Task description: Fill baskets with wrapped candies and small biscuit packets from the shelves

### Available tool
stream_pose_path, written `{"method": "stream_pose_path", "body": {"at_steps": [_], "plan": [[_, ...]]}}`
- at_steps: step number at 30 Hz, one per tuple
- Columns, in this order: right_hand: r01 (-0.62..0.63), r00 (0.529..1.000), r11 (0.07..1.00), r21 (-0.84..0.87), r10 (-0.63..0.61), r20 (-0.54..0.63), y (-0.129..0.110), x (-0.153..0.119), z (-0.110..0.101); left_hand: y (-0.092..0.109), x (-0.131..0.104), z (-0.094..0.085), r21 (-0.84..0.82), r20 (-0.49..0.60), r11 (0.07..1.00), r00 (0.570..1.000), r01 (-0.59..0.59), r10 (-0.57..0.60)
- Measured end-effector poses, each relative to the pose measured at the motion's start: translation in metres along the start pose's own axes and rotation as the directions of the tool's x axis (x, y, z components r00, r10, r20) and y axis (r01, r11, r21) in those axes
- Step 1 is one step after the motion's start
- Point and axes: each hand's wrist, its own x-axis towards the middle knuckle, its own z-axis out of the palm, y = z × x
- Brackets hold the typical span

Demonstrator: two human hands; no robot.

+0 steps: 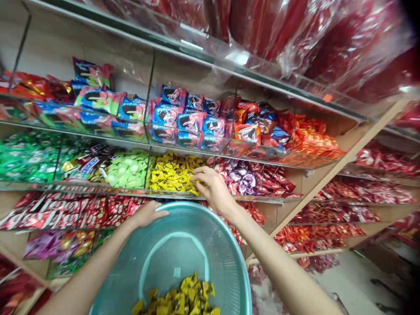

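Note:
A teal plastic basket [244, 267] is tilted toward me, with yellow wrapped candies [183, 297] lying in its lower part. My left hand [149, 214] is closed on the basket's far rim at the left, thumb over the edge. Beyond the rim, a shelf compartment holds a pile of the same yellow candies [173, 173]. My right hand [211, 186] is over the right side of that pile, fingers apart and slightly bent, pointing left. I see nothing held in it, though the fingertips partly cover the candies there.
Light green candies [127, 168] lie left of the yellow pile and purple-and-white ones [243, 177] to its right, behind clear dividers. Blue-and-pink packets [190, 120] fill the shelf above. A wooden shelf upright [315, 190] slants at the right. Plastic-wrapped red bags [262, 26] hang over the top.

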Motion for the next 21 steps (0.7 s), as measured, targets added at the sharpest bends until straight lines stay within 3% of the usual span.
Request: {"method": "stream_pose_path", "body": {"at_steps": [3,6,12,16,21], "plan": [[-0.069,0.996,0.994,0.09,0.063,0.062,-0.023,-0.05,0.002,-0.002,0.002,-0.001,-0.011,0.014,1.0,1.0,-0.017,0.017],[-0.181,0.974,0.968,0.172,0.153,0.168,-0.036,-0.106,0.021,-0.004,0.004,0.0,-0.016,0.019,0.999,0.999,-0.04,0.041],[-0.468,0.86,0.845,0.259,0.367,0.356,-0.037,-0.201,0.067,-0.007,0.002,-0.001,0.005,0.041,0.999,0.998,-0.042,0.041],[-0.543,0.8,0.799,0.259,0.398,0.449,-0.034,-0.24,0.087,-0.007,-0.002,-0.002,0.029,0.042,0.999,0.999,-0.02,0.019],[-0.456,0.796,0.868,0.195,0.3,0.525,-0.03,-0.259,0.105,-0.007,-0.008,-0.005,0.063,0.038,0.998,0.999,-0.018,0.016]]}}
